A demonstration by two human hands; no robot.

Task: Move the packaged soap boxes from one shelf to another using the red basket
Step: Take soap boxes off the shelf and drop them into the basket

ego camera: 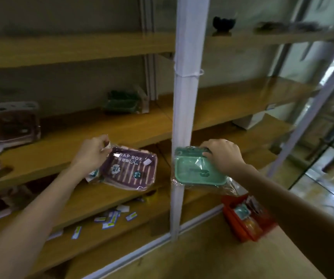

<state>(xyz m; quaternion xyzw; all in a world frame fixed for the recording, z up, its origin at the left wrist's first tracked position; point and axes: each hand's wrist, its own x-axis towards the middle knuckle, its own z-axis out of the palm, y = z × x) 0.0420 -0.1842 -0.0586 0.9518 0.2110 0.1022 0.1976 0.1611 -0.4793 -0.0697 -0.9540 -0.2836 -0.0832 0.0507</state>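
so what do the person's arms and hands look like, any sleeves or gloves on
Both are bare: no gloves on the left hand or the right hand, and no sleeves on either forearm as far as the frame shows. No watch, ring or bracelet is visible. The fingers are uncovered.

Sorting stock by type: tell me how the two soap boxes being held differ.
The purple soap box, in the left hand, is dark with pale stripes and a printed "SOAP BOX" label; the green soap box, in the right hand, is plain mint. They sit on opposite sides of the white post. Both are wrapped in clear plastic.
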